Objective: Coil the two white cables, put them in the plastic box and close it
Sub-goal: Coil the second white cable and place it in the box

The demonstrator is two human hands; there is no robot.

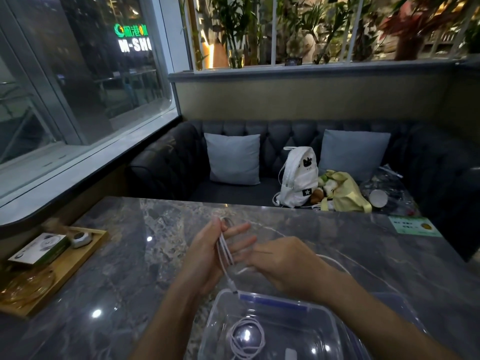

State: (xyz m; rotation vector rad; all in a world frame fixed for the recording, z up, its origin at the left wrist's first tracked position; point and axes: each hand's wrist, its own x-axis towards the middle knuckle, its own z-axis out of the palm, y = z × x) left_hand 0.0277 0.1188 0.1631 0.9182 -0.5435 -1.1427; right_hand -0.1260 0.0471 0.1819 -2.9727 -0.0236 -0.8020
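A lit sign [132,37] shows through the window [78,74] at upper left: a green top line of a round logo and Chinese characters, cut off by the frame, and below it white capitals reading "M-SHO", the last letter clipped and perhaps not an O. A green card [414,226] on the table [130,268] at right carries print too small to read. The box [39,249] on the wooden tray [78,258] at left bears pictures, no legible words

hands [249,258] winding white cable [225,252], coiled cable [246,337] in plastic box [322,318]
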